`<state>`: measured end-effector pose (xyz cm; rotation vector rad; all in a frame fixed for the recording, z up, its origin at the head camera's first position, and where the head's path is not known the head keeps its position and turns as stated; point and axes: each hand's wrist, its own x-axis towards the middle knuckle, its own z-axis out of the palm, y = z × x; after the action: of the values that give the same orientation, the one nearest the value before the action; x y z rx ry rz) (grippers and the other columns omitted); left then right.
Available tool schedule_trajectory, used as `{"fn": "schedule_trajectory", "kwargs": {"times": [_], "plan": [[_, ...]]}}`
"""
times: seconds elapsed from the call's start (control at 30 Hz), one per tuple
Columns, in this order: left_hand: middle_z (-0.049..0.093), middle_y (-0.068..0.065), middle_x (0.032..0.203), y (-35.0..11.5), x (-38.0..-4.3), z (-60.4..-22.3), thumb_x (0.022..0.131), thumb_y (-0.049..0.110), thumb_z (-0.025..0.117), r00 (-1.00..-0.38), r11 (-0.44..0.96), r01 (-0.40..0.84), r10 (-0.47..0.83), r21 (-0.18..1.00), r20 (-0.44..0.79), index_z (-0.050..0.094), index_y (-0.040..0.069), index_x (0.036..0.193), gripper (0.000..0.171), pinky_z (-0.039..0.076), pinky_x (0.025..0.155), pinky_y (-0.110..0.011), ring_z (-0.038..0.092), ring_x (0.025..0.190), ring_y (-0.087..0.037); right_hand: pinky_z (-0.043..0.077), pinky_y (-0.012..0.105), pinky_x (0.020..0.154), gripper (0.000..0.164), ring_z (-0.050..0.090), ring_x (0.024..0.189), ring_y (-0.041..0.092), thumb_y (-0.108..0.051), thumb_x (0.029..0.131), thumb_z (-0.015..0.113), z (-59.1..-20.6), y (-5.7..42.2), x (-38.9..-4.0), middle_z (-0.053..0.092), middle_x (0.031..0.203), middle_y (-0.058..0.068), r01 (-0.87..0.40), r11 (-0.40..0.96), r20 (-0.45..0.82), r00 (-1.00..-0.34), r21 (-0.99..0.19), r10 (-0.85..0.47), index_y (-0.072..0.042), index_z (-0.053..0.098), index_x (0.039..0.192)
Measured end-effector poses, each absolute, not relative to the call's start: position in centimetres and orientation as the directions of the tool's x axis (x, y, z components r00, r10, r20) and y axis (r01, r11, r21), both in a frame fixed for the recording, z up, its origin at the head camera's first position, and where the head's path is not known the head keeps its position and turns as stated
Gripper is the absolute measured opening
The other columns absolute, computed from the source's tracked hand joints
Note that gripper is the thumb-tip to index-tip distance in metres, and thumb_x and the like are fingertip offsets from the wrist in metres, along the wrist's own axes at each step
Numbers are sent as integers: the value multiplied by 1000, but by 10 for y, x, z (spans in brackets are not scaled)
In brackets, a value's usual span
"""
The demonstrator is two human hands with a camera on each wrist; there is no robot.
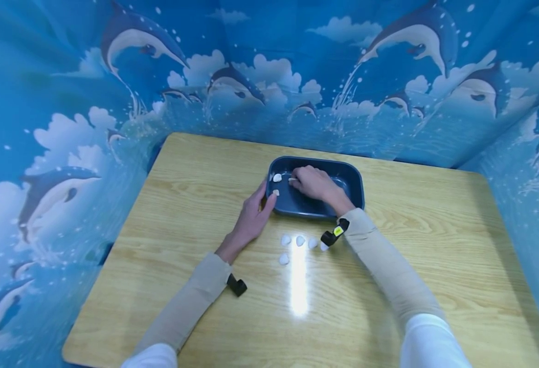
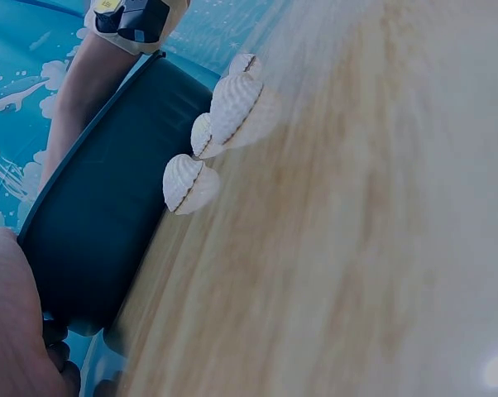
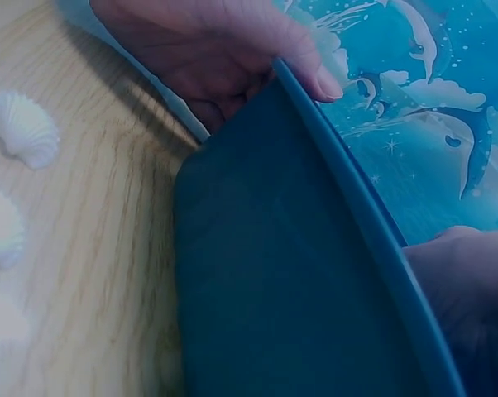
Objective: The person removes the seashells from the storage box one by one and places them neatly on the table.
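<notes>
A dark blue rectangular basin (image 1: pixel 315 212) stands near the far edge of the table. My left hand (image 1: pixel 252 214) grips its left end, thumb over the rim and fingers along the outside wall. Inside the basin, my right hand (image 1: pixel 314 183) is lowered with curled fingers, pinching a small pale seashell (image 1: pixel 292 179) at the fingertips. Left of it in the basin lie a white seashell (image 1: pixel 276 178) and another seashell (image 1: pixel 276 192) close by the left thumb. The right wrist view shows the left thumb on the basin rim, while the basin wall hides the right fingers.
In front of the basin, several white ribbed seashells (image 2: pixel 183 184) lie on the wooden table (image 1: pixel 196 204). One of them, a seashell (image 1: pixel 284 259), sits nearer to me than the row. A blue dolphin-print curtain (image 1: pixel 269 82) surrounds the table at the back and sides.
</notes>
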<state>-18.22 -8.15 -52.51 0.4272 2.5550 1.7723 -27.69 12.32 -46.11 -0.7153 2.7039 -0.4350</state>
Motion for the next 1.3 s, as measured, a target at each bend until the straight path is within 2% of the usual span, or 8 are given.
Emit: {"fn": "schedule_trajectory", "kwargs": {"times": [0.17, 0.23, 0.5, 0.9, 1.0, 1.1, 1.2, 1.3], "plan": [[22, 7, 171, -81, -182, -525, 114, 32, 43, -965, 329, 214, 219, 920, 147, 20, 18, 168, 60, 25, 127, -31, 22, 156, -6, 42, 33, 58, 27, 55, 65, 18, -31, 108, 60, -462, 127, -276, 61, 74, 2, -400, 803, -227, -816, -442, -531, -13, 73, 93], [22, 7, 171, -81, -182, -525, 114, 34, 42, -966, 335, 211, 217, 918, 143, 20, 19, 168, 60, 24, 127, -31, 22, 156, -6, 42, 33, 58, 29, 54, 64, 18, -33, 108, 60, -462, 129, -277, 59, 72, 1, -386, 804, -234, -818, -453, -525, -13, 74, 91], [21, 5, 172, -81, -182, -525, 114, 34, 42, -967, 338, 203, 218, 919, 134, 20, 17, 167, 61, 23, 128, -33, 21, 156, -8, 36, 32, 52, 49, 50, 54, 17, -43, 108, 57, -461, 135, -276, 46, 58, -2, -335, 869, -262, -859, -365, -441, -14, 62, 69], [21, -3, 173, -82, -181, -525, 114, 34, 42, -967, 358, 206, 216, 911, 133, 19, 15, 167, 61, 22, 129, -35, 20, 157, -11, 34, 31, 50, 54, 48, 51, 17, -44, 108, 56, -458, 140, -273, 42, 54, -3, -329, 874, -286, -852, -358, -438, -14, 58, 63], [22, -6, 173, -81, -182, -526, 114, 35, 42, -968, 364, 204, 213, 909, 132, 19, 15, 167, 61, 23, 129, -35, 20, 157, -11, 37, 32, 53, 43, 51, 56, 19, -40, 108, 58, -457, 143, -273, 48, 61, -1, -341, 867, -267, -854, -363, -447, -11, 64, 77], [22, -5, 173, -81, -182, -526, 114, 36, 42, -969, 368, 202, 209, 907, 131, 20, 16, 167, 61, 23, 128, -34, 20, 157, -10, 42, 34, 59, 26, 55, 66, 20, -33, 106, 61, -455, 145, -274, 59, 75, 2, -364, 847, -259, -839, -388, -479, -8, 69, 105], [22, -3, 173, -81, -182, -526, 114, 36, 42, -970, 367, 197, 206, 909, 127, 20, 17, 167, 61, 22, 128, -34, 20, 157, -9, 45, 35, 63, 30, 57, 71, 20, -26, 104, 65, -455, 147, -274, 64, 83, 4, -381, 822, -273, -811, -422, -517, -10, 65, 129], [21, -3, 173, -81, -182, -526, 114, 36, 42, -971, 366, 194, 206, 910, 124, 19, 17, 167, 61, 22, 129, -34, 19, 157, -9, 43, 34, 61, 33, 55, 67, 20, -23, 102, 67, -457, 148, -274, 62, 78, 4, -391, 809, -287, -792, -438, -539, -10, 65, 133]]}}
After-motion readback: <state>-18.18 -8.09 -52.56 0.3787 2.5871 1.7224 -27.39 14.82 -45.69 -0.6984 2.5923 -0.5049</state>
